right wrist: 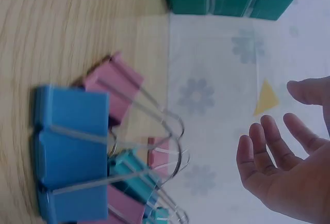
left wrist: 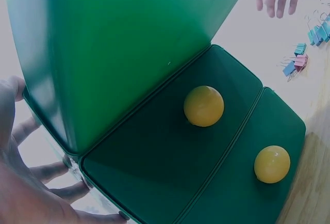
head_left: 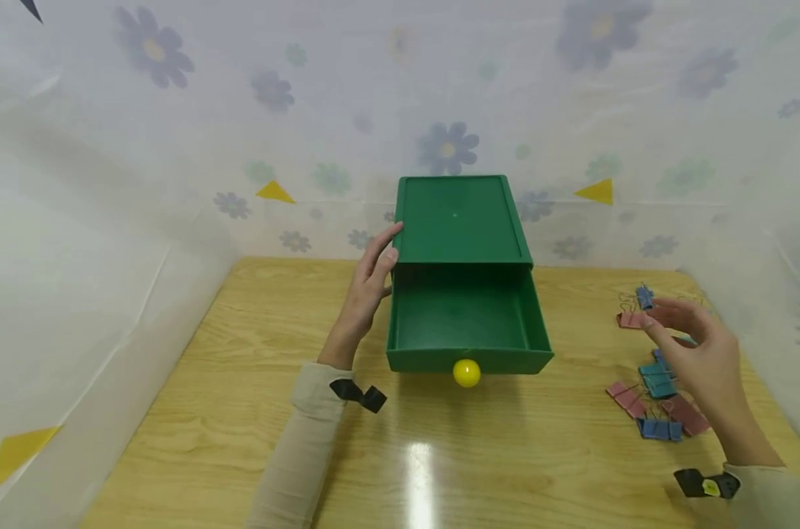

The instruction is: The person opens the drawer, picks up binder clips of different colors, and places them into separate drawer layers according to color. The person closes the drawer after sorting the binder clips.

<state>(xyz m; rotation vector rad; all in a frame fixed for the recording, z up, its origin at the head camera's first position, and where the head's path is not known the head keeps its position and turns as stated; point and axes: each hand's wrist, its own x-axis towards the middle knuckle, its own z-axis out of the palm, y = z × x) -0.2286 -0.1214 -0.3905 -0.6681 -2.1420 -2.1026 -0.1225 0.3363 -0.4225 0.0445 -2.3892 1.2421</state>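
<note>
A green drawer box (head_left: 462, 220) stands upright with its upper drawer (head_left: 462, 312) pulled out, bare inside, a yellow ball knob (head_left: 466, 373) on its front. Two front panels, each with a yellow knob (left wrist: 203, 106), show in the left wrist view. My left hand (head_left: 365, 294) rests against the box's left side, fingers extended along it. Over at the right, my right hand (head_left: 700, 360) hovers around the binder clips, fingertips nearest a pink binder clip (head_left: 629, 320) and a blue binder clip (head_left: 645, 297). Its fingers are loosely bent, with nothing between them in the right wrist view.
Several more binder clips lie in a loose pile on the wooden table (head_left: 241, 411), among them a teal clip (head_left: 657, 380) and a large blue clip (right wrist: 72, 152). Flower-patterned sheeting (head_left: 347, 95) with yellow triangles hangs behind and along both sides.
</note>
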